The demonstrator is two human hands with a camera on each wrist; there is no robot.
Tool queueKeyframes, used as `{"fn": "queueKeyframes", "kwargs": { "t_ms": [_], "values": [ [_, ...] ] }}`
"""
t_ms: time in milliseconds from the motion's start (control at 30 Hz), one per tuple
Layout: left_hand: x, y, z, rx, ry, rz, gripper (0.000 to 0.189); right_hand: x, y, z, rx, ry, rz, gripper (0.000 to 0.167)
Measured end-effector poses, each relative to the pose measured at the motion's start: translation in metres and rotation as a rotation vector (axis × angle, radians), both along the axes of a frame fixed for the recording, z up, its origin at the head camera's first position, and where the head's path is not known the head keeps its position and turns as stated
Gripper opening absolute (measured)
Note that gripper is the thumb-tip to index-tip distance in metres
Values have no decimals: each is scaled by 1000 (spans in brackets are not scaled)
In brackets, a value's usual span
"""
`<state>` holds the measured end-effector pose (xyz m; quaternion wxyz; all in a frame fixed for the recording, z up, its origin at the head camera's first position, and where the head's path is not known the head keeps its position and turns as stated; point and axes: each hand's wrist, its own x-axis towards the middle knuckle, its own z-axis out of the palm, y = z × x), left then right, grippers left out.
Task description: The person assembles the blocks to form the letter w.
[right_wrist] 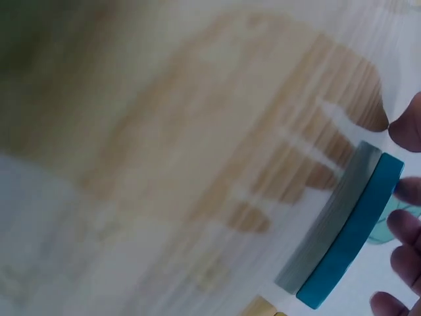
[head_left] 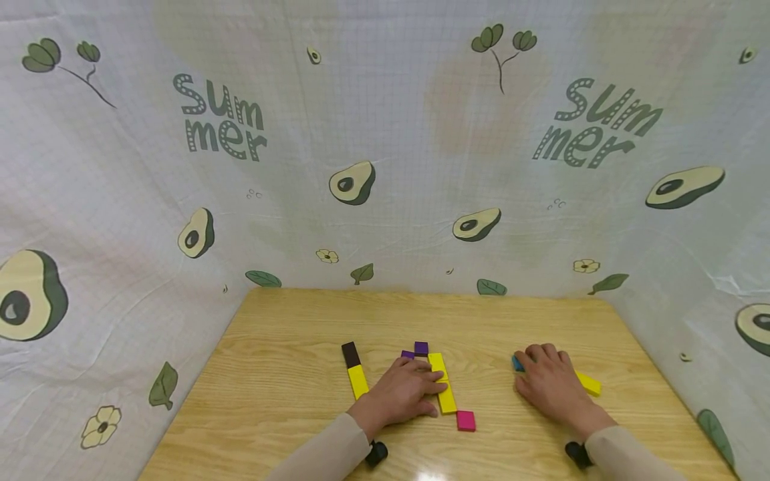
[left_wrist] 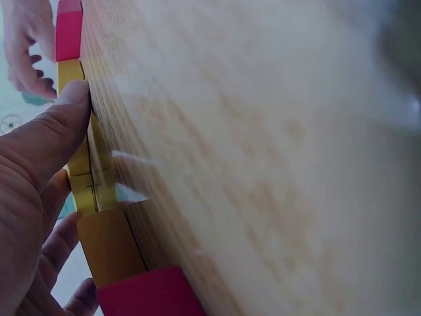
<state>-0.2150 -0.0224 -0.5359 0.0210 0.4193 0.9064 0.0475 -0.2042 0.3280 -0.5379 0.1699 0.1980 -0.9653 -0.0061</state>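
My left hand (head_left: 404,394) lies palm down over a row of blocks, its fingertips at two yellow blocks (head_left: 446,399) set end to end. A pink block (head_left: 466,421) sits at the near end of that row, two purple blocks (head_left: 421,348) at the far end. In the left wrist view my thumb rests along the yellow edge, with an orange block (left_wrist: 110,247) and a red one (left_wrist: 151,294) close by. Over to the right, my right hand (head_left: 550,384) has its fingers at a long blue block (right_wrist: 352,230), thumb apart from it; the palm hides most of it from above.
A dark brown block (head_left: 350,355) and a yellow block (head_left: 357,381) form a line left of my left hand. Another yellow block (head_left: 589,383) shows beyond my right hand. A printed cloth (head_left: 409,227) walls the wooden table (head_left: 301,321) at back and sides.
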Motion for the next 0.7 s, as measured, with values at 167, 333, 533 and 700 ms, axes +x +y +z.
{"fn": "queueKeyframes", "kwargs": {
  "t_ms": [167, 333, 533, 700],
  "values": [
    [0, 0, 1, 7, 3, -2, 51, 5, 1, 3, -8, -36, 28, 31],
    [0, 0, 0, 12, 9, -4, 51, 11, 4, 7, -73, -79, 8, 36],
    [-1, -1, 0, 19, 3, -1, 52, 14, 13, 7, -155, -123, -184, 80],
    [0, -1, 0, 18, -5, 0, 52, 15, 22, 2, -149, -131, -276, 93]
  ]
}}
